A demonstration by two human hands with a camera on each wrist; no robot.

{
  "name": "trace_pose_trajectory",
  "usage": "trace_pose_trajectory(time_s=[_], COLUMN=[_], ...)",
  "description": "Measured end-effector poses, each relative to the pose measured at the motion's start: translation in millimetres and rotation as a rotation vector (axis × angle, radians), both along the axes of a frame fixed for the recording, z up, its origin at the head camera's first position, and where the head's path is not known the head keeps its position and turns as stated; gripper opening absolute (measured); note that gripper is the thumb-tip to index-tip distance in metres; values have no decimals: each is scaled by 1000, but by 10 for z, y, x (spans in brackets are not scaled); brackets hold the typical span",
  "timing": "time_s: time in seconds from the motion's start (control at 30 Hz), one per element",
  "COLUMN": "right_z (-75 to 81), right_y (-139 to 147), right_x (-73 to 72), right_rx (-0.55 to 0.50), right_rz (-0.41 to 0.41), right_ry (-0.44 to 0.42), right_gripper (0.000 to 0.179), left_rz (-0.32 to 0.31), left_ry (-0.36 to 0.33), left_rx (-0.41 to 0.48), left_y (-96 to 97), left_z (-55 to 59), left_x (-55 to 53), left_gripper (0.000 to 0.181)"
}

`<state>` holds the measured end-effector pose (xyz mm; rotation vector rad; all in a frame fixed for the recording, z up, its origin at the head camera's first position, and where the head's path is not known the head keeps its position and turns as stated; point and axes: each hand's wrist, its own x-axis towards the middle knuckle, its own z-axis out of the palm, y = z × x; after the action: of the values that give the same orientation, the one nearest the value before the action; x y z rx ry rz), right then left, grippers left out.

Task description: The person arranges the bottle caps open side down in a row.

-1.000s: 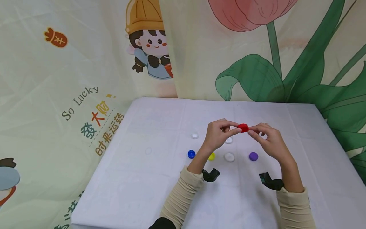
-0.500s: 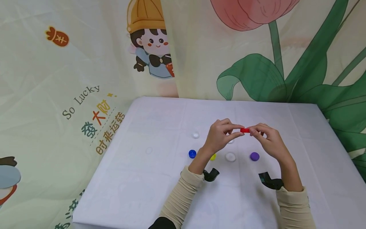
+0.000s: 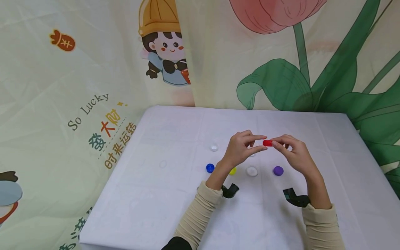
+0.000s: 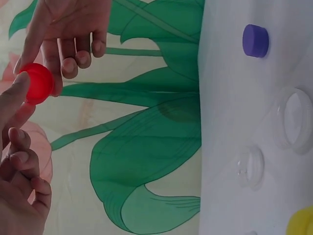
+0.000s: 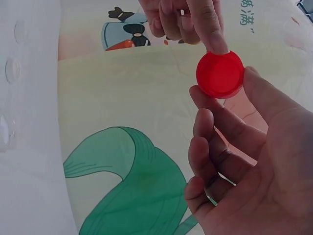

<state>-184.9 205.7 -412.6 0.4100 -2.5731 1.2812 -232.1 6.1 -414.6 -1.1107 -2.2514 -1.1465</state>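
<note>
Bimanual handling of a red cap [image 3: 267,143]; clock directions were read from this cap in the head view. The cap hung above the table, edge-on to the head camera, between the two hands. The right hand [image 3: 295,152], on the 3 o'clock side, pinched its rim between thumb and index finger, the other fingers loosely bent. The left hand [image 3: 235,147], at 9 o'clock, had thumb and index finger curved about the opposite edge; how firmly they pressed could not be told. The step in hand appeared to be a turning or passing of the cap between the fingertips. The next move would call for one steady pinch while the other hand eased its hold.

The table [image 3: 150,208] bore a white cloth with faint creases. On it lay a purple cap [image 3: 278,171] at 5 o'clock, a clear lid [image 3: 251,171] at 7, a yellow cap [image 3: 232,171] partly hidden by the left wrist and a blue cap [image 3: 210,168] at 8, and a small pale lid [image 3: 214,147] at 9. Beyond the table stood a cream backdrop [image 3: 215,69], printed with a pink tulip [image 3: 278,14] at 12 o'clock and green leaves [image 3: 340,83] at 2.
</note>
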Motion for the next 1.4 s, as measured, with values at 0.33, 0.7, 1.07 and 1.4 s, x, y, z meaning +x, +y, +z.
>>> trace_pose_trajectory(time_s=[0.33, 0.7, 1.07, 1.4], right_z=[-8, -822, -1638, -981], right_y=[40, 452, 939, 560], right_x=[24, -473, -1029, -523], right_rx=[-21, -39, 80, 88], right_rz=[-37, -79, -327, -250], right_ry=[44, 156, 69, -242], right_gripper=[29, 37, 41, 54], left_rz=[-4, 16, 63, 106], left_ry=[-113, -173, -245, -363], left_rx=[-18, -70, -319, -580], left_y=[30, 162, 528, 788], left_z=[-49, -84, -230, -593], left_x=[-13, -87, -479, -641], left_gripper=[39, 35, 36, 35])
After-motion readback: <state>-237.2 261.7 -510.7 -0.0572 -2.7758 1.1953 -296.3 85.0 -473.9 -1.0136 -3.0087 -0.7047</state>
